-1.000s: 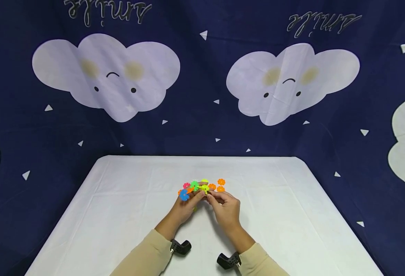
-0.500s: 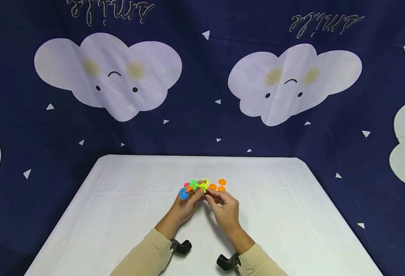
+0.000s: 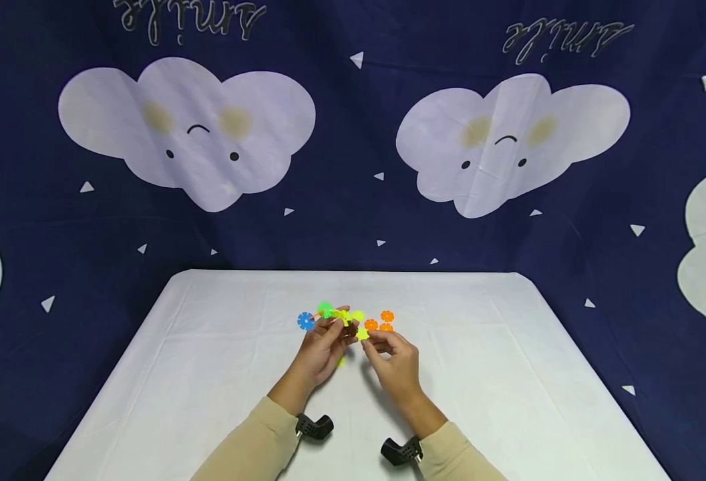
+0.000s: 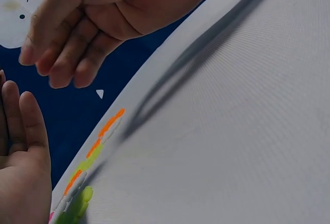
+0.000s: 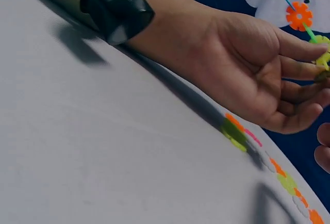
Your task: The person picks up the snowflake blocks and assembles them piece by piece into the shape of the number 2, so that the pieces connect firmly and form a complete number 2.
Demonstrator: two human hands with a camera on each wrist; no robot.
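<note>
My left hand [image 3: 319, 351] holds a chain of joined plastic snowflake discs: a blue disc [image 3: 306, 321], an orange disc seen nearly edge-on, a green disc [image 3: 325, 309], a yellow disc [image 3: 344, 316] and a dark brown disc [image 3: 350, 329] by the fingers. My right hand [image 3: 399, 364] pinches another yellow disc [image 3: 362, 333] close to the brown one; whether they touch, I cannot tell. In the right wrist view, the left hand [image 5: 247, 67] shows the chain's orange disc [image 5: 299, 16] beyond its fingers. The left wrist view shows the right hand [image 4: 108, 15], its disc hidden.
Several loose discs lie on the white table [image 3: 479, 367], among them an orange disc [image 3: 387, 316] and a pale yellow disc [image 3: 359, 315] behind the hands. One green-yellow disc [image 3: 340, 361] lies beneath the left hand. A dark blue cloud-patterned cloth [image 3: 353, 133] hangs behind.
My left hand has turned and shifted up and left with the chain, so the blue disc sits farther left. The yellow disc at my right fingertips has come into sight.
</note>
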